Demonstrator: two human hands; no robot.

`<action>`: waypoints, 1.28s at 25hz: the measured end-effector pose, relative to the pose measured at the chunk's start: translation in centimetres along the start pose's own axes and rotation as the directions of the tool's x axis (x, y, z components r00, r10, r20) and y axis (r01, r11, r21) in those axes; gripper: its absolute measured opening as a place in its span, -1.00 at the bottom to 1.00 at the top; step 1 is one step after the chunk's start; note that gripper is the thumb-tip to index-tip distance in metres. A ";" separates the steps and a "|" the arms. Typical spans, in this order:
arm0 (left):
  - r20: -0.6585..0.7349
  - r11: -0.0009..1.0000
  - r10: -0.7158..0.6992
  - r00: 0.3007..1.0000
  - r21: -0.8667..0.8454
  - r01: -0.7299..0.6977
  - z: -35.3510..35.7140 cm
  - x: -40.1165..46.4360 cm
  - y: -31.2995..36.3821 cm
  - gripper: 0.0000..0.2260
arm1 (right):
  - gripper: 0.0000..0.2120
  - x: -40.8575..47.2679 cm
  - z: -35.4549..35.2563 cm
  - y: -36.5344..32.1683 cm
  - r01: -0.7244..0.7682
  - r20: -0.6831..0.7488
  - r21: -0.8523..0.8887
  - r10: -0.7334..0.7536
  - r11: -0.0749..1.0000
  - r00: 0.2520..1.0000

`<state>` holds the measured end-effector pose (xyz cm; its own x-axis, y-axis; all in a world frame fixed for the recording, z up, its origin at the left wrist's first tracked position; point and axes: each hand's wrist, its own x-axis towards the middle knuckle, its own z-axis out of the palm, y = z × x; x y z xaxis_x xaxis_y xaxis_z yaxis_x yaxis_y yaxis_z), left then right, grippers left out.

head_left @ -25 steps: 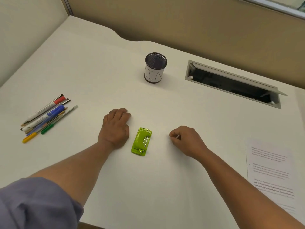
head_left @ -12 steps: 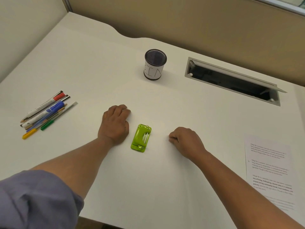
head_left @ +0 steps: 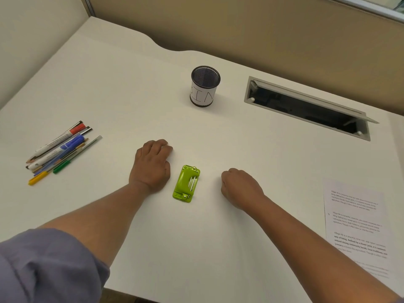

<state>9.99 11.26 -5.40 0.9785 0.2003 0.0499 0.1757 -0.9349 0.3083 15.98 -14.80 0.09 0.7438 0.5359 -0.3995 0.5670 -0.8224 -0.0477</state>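
A small lime-green stapler-like tool [head_left: 186,183] lies flat on the white desk [head_left: 122,88], between my two hands and touching neither. My left hand [head_left: 150,166] rests on the desk just left of it, knuckles up, fingers loosely curled onto the surface and holding nothing. To the right of the tool my right hand [head_left: 240,188] sits on the desk curled into a fist. Nothing shows between its fingers, and the inside of the fist is hidden. A black mesh cup [head_left: 205,86] with a white label reading "BIN" stands upright farther back.
Several pens and markers [head_left: 60,152] lie in a loose pile at the left. A printed sheet [head_left: 358,226] lies at the right edge. An open cable hatch [head_left: 306,107] is cut into the desk at the back right. Partition walls close off the back and left.
A small pale thing seen at my right fingertips a second ago no longer shows; the fingers have curled in. Both hands and the green tool stay in place.
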 end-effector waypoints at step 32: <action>0.039 1.000 0.018 0.999 0.005 -0.018 -0.1 0.2 -0.4 -0.61 | -0.80 20.9 -17.5 1.0 -0.007 -0.398 0.573 0.286 0.820 0.871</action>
<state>10.15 11.68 -5.41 0.9849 0.1722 0.0179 0.1589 -0.9399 0.3024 38.30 -1.05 7.73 0.9515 0.3077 0.0031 0.2564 -0.7874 -0.5605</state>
